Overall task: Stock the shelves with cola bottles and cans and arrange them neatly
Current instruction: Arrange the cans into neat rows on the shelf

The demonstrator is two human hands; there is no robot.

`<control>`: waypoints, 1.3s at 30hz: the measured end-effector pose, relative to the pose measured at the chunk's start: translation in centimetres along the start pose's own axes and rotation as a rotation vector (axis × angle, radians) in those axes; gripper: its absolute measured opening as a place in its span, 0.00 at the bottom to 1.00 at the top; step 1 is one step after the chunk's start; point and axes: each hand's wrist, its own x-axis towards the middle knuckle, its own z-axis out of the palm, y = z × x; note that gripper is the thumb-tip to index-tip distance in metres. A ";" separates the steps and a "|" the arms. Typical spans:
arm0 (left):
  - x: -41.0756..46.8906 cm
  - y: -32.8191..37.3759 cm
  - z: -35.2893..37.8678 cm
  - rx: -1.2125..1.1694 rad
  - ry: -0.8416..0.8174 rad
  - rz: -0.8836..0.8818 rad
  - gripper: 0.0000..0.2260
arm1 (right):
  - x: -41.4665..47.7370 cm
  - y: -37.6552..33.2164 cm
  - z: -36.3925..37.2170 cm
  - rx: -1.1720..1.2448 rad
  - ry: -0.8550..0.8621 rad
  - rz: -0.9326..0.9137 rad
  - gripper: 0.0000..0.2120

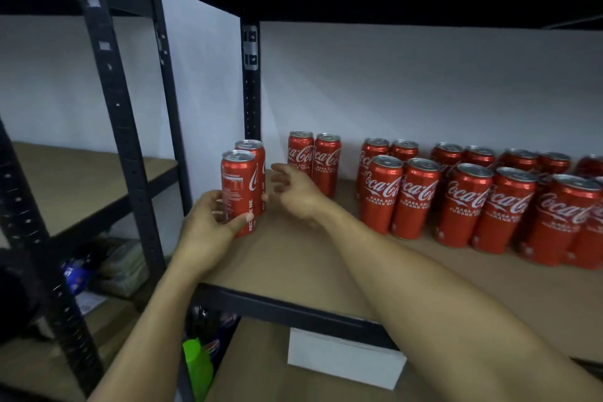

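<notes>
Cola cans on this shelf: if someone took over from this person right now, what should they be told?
Left hand grips the front can of a pair at the shelf's left end; the second can stands right behind. Right hand is open beside them, holding nothing.
Done: two cans at the back and two-deep rows to the right stand on the shelf board.
Left: set this pair in line, labels forward; no bottles on this shelf yet.
</notes>
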 end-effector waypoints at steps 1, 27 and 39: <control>-0.1 -0.2 -0.1 0.010 -0.007 -0.002 0.31 | 0.1 -0.1 0.4 0.016 -0.011 -0.001 0.39; -1.3 2.7 3.9 0.088 -0.089 0.075 0.29 | -7.6 3.2 -3.1 -0.047 0.260 0.002 0.30; 1.1 3.7 8.4 0.024 -0.163 0.087 0.29 | -10.0 3.8 -4.4 -0.156 0.484 -0.001 0.30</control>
